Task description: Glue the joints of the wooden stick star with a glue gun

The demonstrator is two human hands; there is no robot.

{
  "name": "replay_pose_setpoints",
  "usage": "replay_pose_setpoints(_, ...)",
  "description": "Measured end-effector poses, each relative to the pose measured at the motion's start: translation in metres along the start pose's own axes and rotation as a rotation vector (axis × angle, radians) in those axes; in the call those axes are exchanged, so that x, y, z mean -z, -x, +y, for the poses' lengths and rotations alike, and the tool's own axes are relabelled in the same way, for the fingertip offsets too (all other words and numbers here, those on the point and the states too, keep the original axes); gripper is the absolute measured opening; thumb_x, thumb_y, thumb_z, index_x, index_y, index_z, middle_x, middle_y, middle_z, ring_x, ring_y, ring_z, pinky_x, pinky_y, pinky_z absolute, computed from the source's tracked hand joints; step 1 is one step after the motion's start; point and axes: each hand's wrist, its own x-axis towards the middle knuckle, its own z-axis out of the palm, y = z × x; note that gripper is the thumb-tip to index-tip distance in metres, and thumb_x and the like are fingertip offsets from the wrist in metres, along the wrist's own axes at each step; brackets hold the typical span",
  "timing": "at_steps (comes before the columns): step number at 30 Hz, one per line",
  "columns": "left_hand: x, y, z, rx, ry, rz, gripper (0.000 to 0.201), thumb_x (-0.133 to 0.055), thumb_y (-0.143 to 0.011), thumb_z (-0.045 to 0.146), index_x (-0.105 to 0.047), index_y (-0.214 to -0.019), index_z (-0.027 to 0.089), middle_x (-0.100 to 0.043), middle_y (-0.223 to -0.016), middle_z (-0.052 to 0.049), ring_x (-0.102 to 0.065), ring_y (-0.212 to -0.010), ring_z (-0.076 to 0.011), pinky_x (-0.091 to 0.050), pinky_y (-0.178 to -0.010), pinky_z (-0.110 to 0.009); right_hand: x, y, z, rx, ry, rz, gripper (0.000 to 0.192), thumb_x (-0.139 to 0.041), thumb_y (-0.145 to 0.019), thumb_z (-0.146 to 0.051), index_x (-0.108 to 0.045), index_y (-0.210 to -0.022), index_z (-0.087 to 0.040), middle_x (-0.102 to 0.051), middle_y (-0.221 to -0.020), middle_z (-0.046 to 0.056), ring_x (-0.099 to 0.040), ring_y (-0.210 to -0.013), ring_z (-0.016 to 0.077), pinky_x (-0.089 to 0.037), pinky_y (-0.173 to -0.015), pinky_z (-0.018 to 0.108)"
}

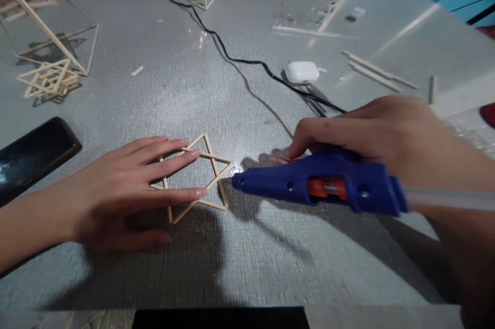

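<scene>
A star made of thin wooden sticks (214,168) lies flat on the grey table. My left hand (131,184) rests on its left side, fingers stretched out and spread, pressing the sticks down. From the right, my right hand (359,128) grips a blue hot glue gun (278,182), whose nozzle points left and reaches the star's right side, at a crossing of two sticks. Whether the tip touches the wood I cannot tell. A clear glue stick (448,199) juts from the gun's back end.
A phone (42,156) lies at the left. Stick frames (91,50) stand at the back left, with a small stack of stick stars (52,81) before them. A black cable (240,61) crosses the table past a white earbud case (302,71). Loose sticks (377,73) lie at the right.
</scene>
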Motion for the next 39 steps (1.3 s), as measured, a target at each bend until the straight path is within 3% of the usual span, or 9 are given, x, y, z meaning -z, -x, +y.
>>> replay_pose_setpoints(6,0.0,-0.001,0.0,-0.001,-0.001,-0.001,0.065,-0.073,-0.098,0.045,-0.056,-0.16,0.036,-0.042,-0.178,-0.013,-0.04,-0.163,-0.0454,-0.043,-0.126,-0.069,-0.002,0.001,0.003,-0.034,-0.041,-0.03,0.01,-0.062,-0.084,-0.021,-0.07,-0.084,-0.026,-0.068,-0.06,-0.004,-0.053,-0.042,0.013,-0.034,-0.047,0.028)
replay_pose_setpoints(12,0.0,-0.003,0.001,0.014,0.022,0.011,0.062,-0.073,-0.098,0.042,-0.058,-0.158,0.036,-0.043,-0.178,-0.011,-0.042,-0.163,-0.0432,-0.043,-0.128,-0.065,-0.005,0.001,-0.001,-0.038,-0.036,-0.035,0.01,-0.063,-0.084,-0.02,-0.069,-0.087,-0.027,-0.06,-0.056,-0.006,-0.049,-0.043,0.0134,-0.031,-0.048,0.029)
replay_pose_setpoints(16,0.0,-0.002,0.001,0.009,0.023,0.019,0.059,-0.072,-0.099,0.043,-0.06,-0.156,0.033,-0.047,-0.175,-0.015,-0.045,-0.16,-0.046,-0.045,-0.125,-0.068,-0.004,0.003,-0.002,-0.046,-0.084,-0.065,0.011,-0.06,-0.09,-0.022,-0.068,-0.087,-0.028,-0.061,-0.058,-0.005,-0.05,-0.045,0.0139,-0.032,-0.05,0.031)
replay_pose_setpoints(24,-0.001,0.002,-0.001,0.012,-0.003,-0.012,0.063,-0.072,-0.099,0.045,-0.057,-0.159,0.036,-0.047,-0.175,-0.014,-0.042,-0.162,-0.0459,-0.043,-0.125,-0.069,0.007,0.011,0.026,0.041,-0.119,0.028,0.036,-0.057,-0.103,-0.06,-0.069,-0.087,-0.031,-0.051,-0.047,-0.008,-0.044,-0.037,0.0109,-0.026,-0.04,0.029)
replay_pose_setpoints(31,0.001,0.001,0.001,0.015,-0.008,0.003,0.063,-0.072,-0.099,0.044,-0.057,-0.16,0.036,-0.046,-0.176,-0.012,-0.043,-0.162,-0.0437,-0.045,-0.125,-0.066,0.004,0.001,0.017,-0.016,-0.127,-0.012,0.033,-0.057,-0.095,-0.049,-0.068,-0.074,-0.025,-0.056,-0.048,-0.006,-0.047,-0.037,0.0086,-0.031,-0.04,0.025)
replay_pose_setpoints(39,0.001,-0.002,0.002,0.024,0.001,-0.001,0.066,-0.071,-0.099,0.043,-0.053,-0.163,0.038,-0.046,-0.176,-0.011,-0.041,-0.163,-0.0427,-0.045,-0.126,-0.066,-0.001,-0.004,0.009,-0.098,-0.142,-0.085,0.017,-0.073,-0.084,-0.04,-0.068,-0.077,-0.025,-0.061,-0.055,-0.004,-0.051,-0.042,0.0122,-0.033,-0.044,0.029)
